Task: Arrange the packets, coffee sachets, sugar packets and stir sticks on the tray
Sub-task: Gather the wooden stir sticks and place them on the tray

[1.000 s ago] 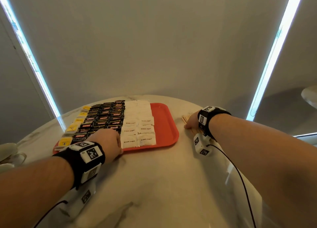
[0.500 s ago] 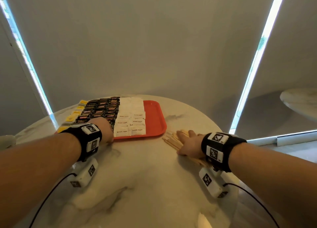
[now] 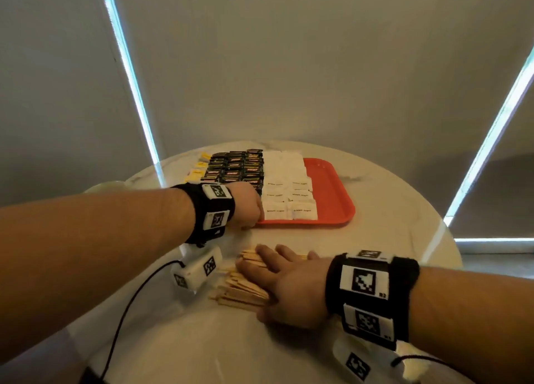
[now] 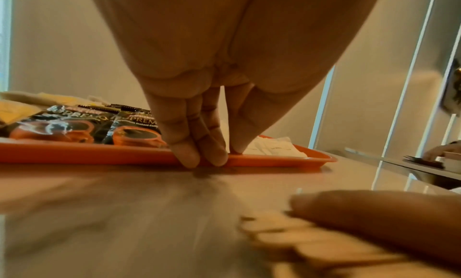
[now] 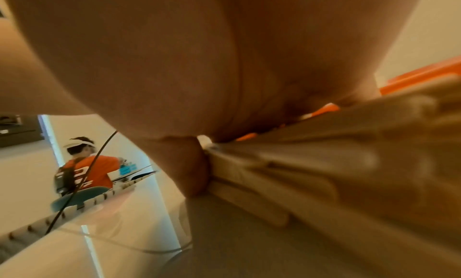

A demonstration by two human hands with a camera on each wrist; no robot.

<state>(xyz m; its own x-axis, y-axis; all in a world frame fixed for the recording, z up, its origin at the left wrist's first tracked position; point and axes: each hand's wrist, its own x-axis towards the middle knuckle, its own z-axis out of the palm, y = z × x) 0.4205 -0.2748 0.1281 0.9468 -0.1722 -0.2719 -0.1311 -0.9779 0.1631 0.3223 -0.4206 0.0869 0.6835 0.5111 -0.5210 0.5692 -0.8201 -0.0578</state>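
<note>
Pressing flat on a pile of wooden stir sticks (image 3: 239, 289), my right hand (image 3: 284, 285) lies palm down on the counter (image 3: 390, 210) with its fingers (image 3: 267, 252) straight across them, grasping nothing. The sticks lie loose on the marble, just in front of the orange tray's (image 3: 332, 198) near edge. My left hand (image 3: 247, 203) holds that near rim, its fingers (image 4: 189, 156) in front and thumb on top in the left wrist view. On the tray, white sugar packets (image 3: 289, 192) fill the middle, black coffee sachets (image 3: 234, 166) sit to their left, and yellow packets (image 3: 198, 169) lie furthest left. The tray's right strip is bare.
</note>
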